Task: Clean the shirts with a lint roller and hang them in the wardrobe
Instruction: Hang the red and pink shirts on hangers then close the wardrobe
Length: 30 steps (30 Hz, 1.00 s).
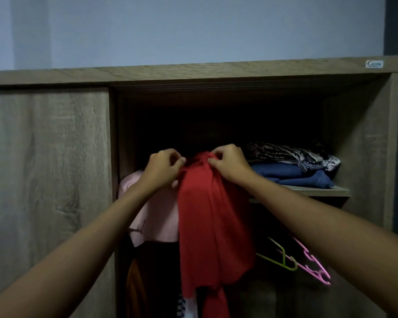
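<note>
1. Two bare forearms reach up from the bottom corners of the view toward a red shirt (211, 214), which hangs inside the open wardrobe (193, 72).
2. The left hand (163, 166) has its fingers curled and pinches the top of the red shirt on its left side. The right hand (228, 161) pinches the top on its right side in the same way.
3. The red shirt falls from the hands in long folds, down to the bottom edge of the view.
4. Just left of the red shirt, touching it, hangs a pale pink garment (161, 216). Below that are dark clothes and an orange-brown garment (136, 288).
5. Right of the red shirt, beside its lower half, a green hanger (283, 258) and a pink hanger (315, 265) hang bare.
6. Right of the red shirt's top, a shelf (319, 191) carries folded blue clothes (292, 175) with a black-and-white patterned cloth (285, 152) on top.
7. Left of the red shirt stands a wood-grain door panel (46, 157).
8. Above the red shirt, beyond the wardrobe's top board, is a pale blue-grey wall (193, 26).
</note>
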### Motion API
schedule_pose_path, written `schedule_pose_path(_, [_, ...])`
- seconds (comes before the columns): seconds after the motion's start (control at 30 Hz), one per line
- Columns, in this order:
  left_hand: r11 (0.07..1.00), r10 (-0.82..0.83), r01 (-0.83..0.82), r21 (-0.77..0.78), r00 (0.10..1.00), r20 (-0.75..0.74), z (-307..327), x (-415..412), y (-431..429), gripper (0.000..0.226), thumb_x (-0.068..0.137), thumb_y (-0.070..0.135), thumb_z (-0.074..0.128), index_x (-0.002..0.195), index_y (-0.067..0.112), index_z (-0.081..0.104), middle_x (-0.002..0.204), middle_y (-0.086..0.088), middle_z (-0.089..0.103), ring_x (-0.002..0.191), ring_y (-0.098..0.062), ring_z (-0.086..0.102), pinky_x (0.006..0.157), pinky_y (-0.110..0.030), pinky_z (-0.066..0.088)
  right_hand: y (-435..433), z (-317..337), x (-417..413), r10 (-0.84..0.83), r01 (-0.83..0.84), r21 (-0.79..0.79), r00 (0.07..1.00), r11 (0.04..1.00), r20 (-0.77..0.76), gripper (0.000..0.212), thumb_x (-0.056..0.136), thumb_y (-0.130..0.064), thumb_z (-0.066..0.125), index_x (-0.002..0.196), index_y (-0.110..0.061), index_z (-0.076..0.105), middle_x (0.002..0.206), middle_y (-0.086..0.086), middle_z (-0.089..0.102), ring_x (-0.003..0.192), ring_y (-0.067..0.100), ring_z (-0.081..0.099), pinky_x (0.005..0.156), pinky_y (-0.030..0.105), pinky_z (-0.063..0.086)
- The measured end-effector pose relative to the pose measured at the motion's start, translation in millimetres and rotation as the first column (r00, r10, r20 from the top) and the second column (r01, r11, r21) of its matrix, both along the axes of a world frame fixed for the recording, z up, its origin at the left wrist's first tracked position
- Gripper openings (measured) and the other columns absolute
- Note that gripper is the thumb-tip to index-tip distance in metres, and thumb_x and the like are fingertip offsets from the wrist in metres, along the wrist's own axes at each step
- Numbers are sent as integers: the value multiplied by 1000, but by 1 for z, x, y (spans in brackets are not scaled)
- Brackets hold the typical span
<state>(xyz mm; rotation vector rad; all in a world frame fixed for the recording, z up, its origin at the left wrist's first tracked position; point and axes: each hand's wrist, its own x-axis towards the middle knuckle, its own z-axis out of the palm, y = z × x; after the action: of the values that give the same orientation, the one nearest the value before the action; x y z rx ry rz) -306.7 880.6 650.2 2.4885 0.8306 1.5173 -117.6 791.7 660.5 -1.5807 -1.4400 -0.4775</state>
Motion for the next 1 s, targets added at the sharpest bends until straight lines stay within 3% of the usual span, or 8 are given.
schedule_pose_path(0.1, [962,83,-70,-265,996,35,5,-7,12,64,93,63,51,77,5,73,71,-10,74,73,-24,71,83,-38,58,-28,-4,-9,284,-287,276,957,917,54,15,85,-15,73,99,-11,76,97,-2,75,89,5,67,81,14,47])
schedule_pose_path(0.27, [922,51,-105,-373,987,-151,0,10,7,71,77,73,66,71,2,70,74,-15,74,68,-25,70,61,-29,53,-33,-39,4,462,-426,-244,879,871,115,12,81,-17,80,92,-17,74,88,-17,70,85,-8,63,81,12,43])
schedule_pose_path(0.4, [966,56,-120,-228,962,-268,-7,20,18,37,79,44,79,89,9,75,88,-14,74,84,-27,72,66,-27,50,-27,-37,7,497,-506,-58,860,861,-119,19,91,-20,69,80,-7,76,73,-2,72,67,3,63,67,23,49])
schedule_pose_path(0.53, [990,-7,35,139,979,-202,-11,16,0,24,82,30,76,99,14,77,87,-8,73,83,-25,69,75,-34,55,-10,-22,13,129,-130,11,970,992,-205,43,90,-54,60,81,-14,72,69,-5,70,68,14,67,68,38,55])
schedule_pose_path(0.67, [766,-248,378,521,920,-302,-39,12,-33,24,89,24,62,103,8,72,93,-8,70,81,-18,61,71,-28,49,-3,0,6,36,-113,-241,952,964,-303,74,69,-85,55,95,-18,71,97,2,74,90,20,69,74,29,51])
schedule_pose_path(0.8, [807,-221,367,464,915,-339,-62,1,-37,27,89,22,70,114,12,71,100,-4,69,80,-14,62,72,-21,47,7,3,-1,-19,-52,-451,988,891,-150,57,69,-62,74,97,-11,74,92,5,76,78,18,71,69,29,57])
schedule_pose_path(0.9, [841,-225,359,404,912,-343,-61,-13,-41,42,88,41,72,120,15,69,101,1,72,78,-10,64,74,-28,55,6,3,-9,-10,-44,-395,991,918,-133,22,78,-31,75,80,-9,75,71,3,69,56,12,59,49,22,42])
schedule_pose_path(1.0, [872,-205,288,395,949,-238,-57,-33,-47,42,89,50,68,116,19,68,99,6,72,77,0,58,72,-24,52,-4,2,-6,109,-155,-254,976,955,-188,16,77,-21,72,67,-8,69,59,0,57,49,9,49,50,23,38])
